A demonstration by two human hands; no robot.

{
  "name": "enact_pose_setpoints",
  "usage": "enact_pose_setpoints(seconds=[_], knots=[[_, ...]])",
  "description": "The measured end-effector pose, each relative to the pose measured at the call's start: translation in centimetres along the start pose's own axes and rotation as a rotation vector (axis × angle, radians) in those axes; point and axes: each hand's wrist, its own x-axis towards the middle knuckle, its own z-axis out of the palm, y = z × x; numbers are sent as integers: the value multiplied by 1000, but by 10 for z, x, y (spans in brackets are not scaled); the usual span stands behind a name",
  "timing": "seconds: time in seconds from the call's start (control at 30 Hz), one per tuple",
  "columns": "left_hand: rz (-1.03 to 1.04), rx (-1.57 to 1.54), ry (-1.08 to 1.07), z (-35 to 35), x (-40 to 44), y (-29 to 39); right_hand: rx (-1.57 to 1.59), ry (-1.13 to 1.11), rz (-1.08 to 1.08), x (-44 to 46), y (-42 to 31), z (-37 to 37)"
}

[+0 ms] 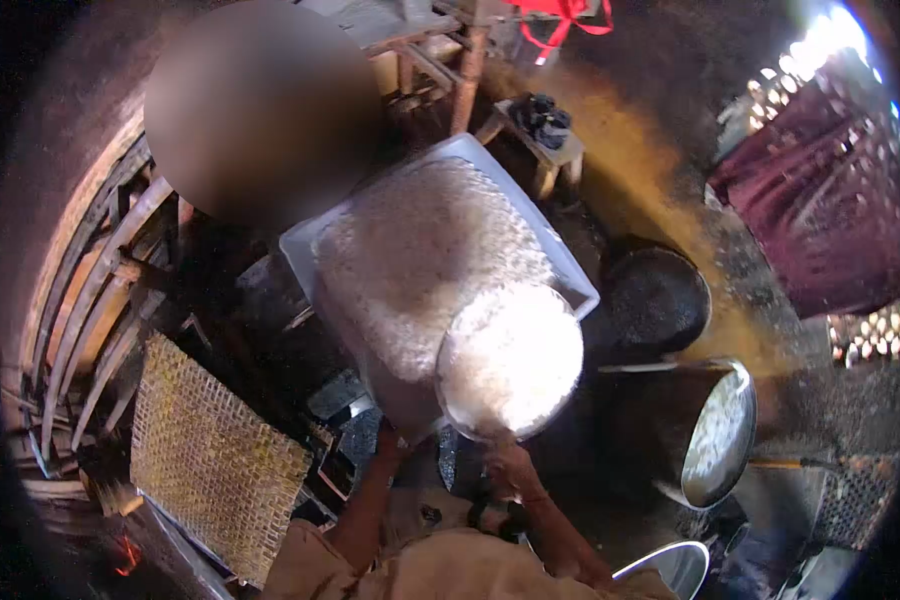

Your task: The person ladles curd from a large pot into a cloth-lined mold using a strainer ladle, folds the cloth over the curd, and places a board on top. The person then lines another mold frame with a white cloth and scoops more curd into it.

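Note:
My right hand (508, 468) is closed on the near rim of a round, shallow pan or sieve (515, 365); I cannot tell which. Strong light whitens its face and hides the details of what it holds. It overlaps the right front part of a large pale plastic tub (560, 255). Whitish loose grains (440, 220) fill much of that tub. My left hand (392, 440) is low at the tub's shaded near corner, left of the round pan, and its fingers are too dark to make out.
A woven mat (215, 455) leans at left, near curved wooden poles (110, 270) and a small fire (128, 555). To the right are a dark round pan (658, 300) and a bowl with whitish contents (718, 440). A low stool (550, 150) stands behind; maroon cloth (820, 200) hangs far right.

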Motion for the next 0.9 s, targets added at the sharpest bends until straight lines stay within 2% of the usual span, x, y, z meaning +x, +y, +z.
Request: enact_pose_setpoints(seconds=[0.03, 0.07, 0.1, 0.17, 0.23, 0.3, 0.37, 0.5, 0.57, 0.6, 0.63, 0.67, 0.7, 0.73, 0.77, 0.8, 0.83, 0.87, 0.9], knots=[[0, -15, -2, -2, 5, -3, -179, -20, -61, 38, 13, 6], [-3, -30, -9, -3, 7, -6, -190, -31, -57, 55, -17, 27], [-6, -38, -12, -3, 10, -9, -55, -2, 93, 70, -47, 48], [-14, -57, -23, -9, 15, -18, 73, 31, 245, 96, -70, 68], [-18, -76, -32, -13, 16, -27, 109, -56, 269, 122, -68, 73], [-17, -92, -44, -18, 17, -32, 63, 39, 99, 148, -54, 77], [-14, -105, -59, -20, 23, -35, 369, -147, 281, 160, -58, 69], [1, -112, -110, -25, 29, -42, 189, -28, 342, 160, -91, 61], [24, -110, -166, -35, 34, -49, -36, 56, 432, 153, -106, 48], [52, -118, -211, -47, 38, -57, 260, -78, 317, 144, -104, 30], [84, -126, -272, -57, 40, -66, 271, -80, 304, 148, -91, 3], [78, -114, -305, -65, 44, -69, -105, -185, 39, 159, -75, -24], [82, -96, -353, -70, 43, -65, -139, -148, -23, 150, -86, -25], [-1, -1, -316, -72, 44, -62, -176, -110, -84, 142, -97, -28], [-88, 90, -285, -69, 43, -55, 137, 45, 62, 116, -128, -19], [-28, 59, -170, -40, 18, -35, -5, 72, 123, 126, -124, -33], [36, 30, -60, -8, -7, -12, -56, 101, 95, 128, -118, -52], [43, 72, -83, -7, -11, -7, -172, 139, 19, 119, -130, -60], [5, 26, -87, -15, -12, -8, -417, 197, -70, 112, -141, -70]])
